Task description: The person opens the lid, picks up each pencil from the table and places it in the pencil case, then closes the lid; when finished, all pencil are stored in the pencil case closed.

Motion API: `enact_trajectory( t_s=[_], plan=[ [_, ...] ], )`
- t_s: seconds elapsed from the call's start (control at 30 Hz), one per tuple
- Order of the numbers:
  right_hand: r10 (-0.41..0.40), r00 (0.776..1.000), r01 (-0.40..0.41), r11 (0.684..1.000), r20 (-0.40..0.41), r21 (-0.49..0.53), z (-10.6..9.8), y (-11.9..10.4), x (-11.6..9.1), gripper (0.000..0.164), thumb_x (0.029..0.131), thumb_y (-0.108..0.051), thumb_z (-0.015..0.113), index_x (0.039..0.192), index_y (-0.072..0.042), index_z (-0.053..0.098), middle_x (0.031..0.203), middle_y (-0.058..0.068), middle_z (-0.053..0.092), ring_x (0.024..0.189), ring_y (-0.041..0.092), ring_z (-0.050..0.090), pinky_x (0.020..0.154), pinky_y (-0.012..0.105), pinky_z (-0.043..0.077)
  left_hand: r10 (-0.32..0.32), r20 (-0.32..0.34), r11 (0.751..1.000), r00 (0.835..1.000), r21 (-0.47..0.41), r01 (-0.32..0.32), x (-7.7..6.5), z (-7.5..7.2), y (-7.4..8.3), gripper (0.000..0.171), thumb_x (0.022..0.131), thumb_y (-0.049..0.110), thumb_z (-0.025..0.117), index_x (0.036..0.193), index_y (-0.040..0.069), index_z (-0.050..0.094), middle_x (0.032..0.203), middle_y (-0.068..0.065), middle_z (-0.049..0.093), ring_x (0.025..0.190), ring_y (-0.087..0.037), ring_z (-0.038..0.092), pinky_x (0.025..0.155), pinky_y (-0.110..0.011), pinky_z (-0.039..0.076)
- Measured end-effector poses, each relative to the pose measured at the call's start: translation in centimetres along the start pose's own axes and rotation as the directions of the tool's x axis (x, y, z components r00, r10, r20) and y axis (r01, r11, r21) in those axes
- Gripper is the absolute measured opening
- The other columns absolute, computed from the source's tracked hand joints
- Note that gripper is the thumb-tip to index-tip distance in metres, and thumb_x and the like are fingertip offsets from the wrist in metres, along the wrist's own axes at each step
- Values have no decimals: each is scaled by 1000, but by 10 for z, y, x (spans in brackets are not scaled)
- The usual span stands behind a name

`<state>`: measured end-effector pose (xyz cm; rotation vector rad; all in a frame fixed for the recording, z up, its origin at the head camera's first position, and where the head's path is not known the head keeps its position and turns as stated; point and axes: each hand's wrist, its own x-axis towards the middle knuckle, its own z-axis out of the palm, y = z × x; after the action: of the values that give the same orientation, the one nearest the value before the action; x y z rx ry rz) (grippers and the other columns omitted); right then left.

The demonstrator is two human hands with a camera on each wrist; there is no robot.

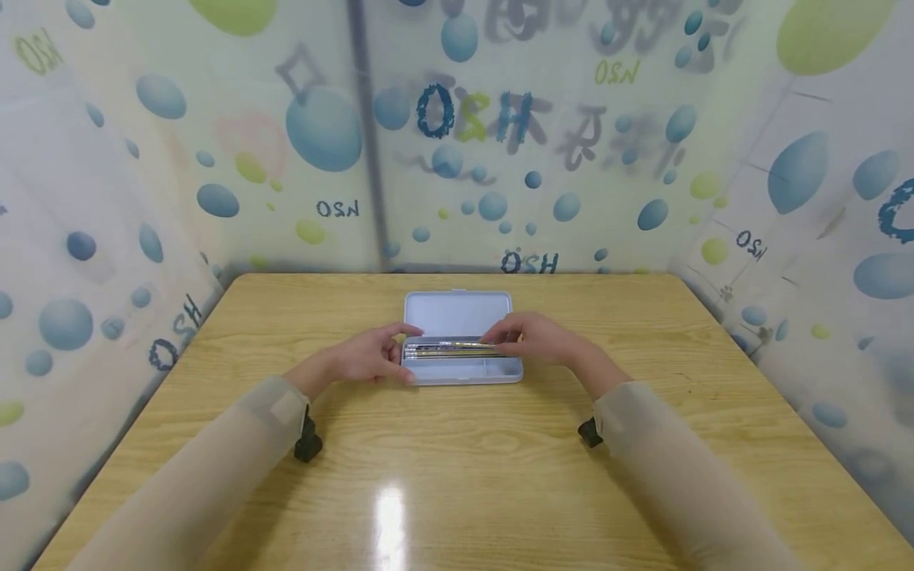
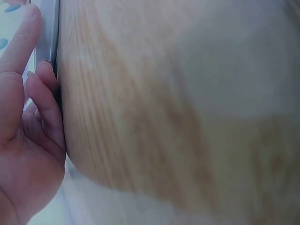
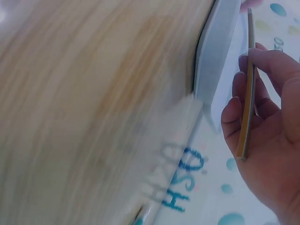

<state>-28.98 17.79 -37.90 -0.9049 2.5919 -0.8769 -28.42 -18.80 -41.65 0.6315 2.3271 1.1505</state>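
Observation:
A pale grey pencil case [image 1: 450,373] lies on the table with its lid [image 1: 457,312] raised at the back. Several pencils [image 1: 432,353] lie side by side in its rear compartment; the front section has a small divider. At the case's left end, my left hand [image 1: 367,354] grips it with the thumb at the front corner and fingers behind. Over the right side of the case, my right hand [image 1: 540,339] pinches a pencil [image 3: 247,108] between thumb and fingers. That pencil shows yellowish-brown in the right wrist view, and part of it is behind the fingertips.
The wooden table [image 1: 464,468] extends around the case on all sides. Patterned curtains [image 1: 457,174] with blue and green spots hang behind it and at both sides. A small black device [image 1: 308,440] sits under each wrist.

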Motion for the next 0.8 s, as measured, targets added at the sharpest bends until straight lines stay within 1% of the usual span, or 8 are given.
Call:
enact_trajectory(
  t_s=[0.13,0.23,0.43,0.53,0.7,0.8],
  plan=[
    [1,999,0,1000,47,-22,8,-9,12,25,108,-15,70,128,-22,83,120,0,75,102,16,62,94,33,54,-3,-1,1000,1000,1,3,-1,-1,0,87,97,27,88,168,16,40,91,-5,60,72,-18,51,59,-26,44],
    [8,998,-5,999,65,-48,14,-14,20,25,108,-15,70,128,-24,83,120,-1,75,100,15,60,93,32,53,-10,0,1000,1000,4,10,0,-2,1,87,97,28,88,167,16,40,92,-5,59,72,-19,51,59,-26,44],
    [-43,997,47,996,63,-69,24,-17,31,26,109,-14,68,129,-21,83,117,1,73,95,13,57,90,30,50,-10,0,1000,1000,2,10,0,-1,0,88,96,29,88,168,15,39,92,-4,59,72,-18,51,59,-27,43],
    [-41,998,44,997,56,-60,27,-17,33,27,109,-13,67,129,-21,83,116,2,72,94,13,57,89,31,50,-15,1,1000,1000,6,15,0,0,-1,89,96,30,88,168,15,39,91,-4,59,72,-18,51,58,-27,44],
    [-37,998,40,997,48,-60,28,-17,35,27,110,-14,66,130,-22,83,120,1,73,98,14,58,90,32,50,-20,4,1000,1000,3,20,-1,-1,1,89,96,29,89,168,16,39,92,-5,59,72,-19,52,59,-27,44],
    [-33,997,38,997,64,-65,28,-19,38,27,111,-16,66,130,-23,83,120,1,73,99,15,59,91,33,50,-19,0,1000,1000,0,19,0,-1,2,88,96,29,89,167,15,39,91,-4,59,72,-18,51,59,-27,44]
  ],
)
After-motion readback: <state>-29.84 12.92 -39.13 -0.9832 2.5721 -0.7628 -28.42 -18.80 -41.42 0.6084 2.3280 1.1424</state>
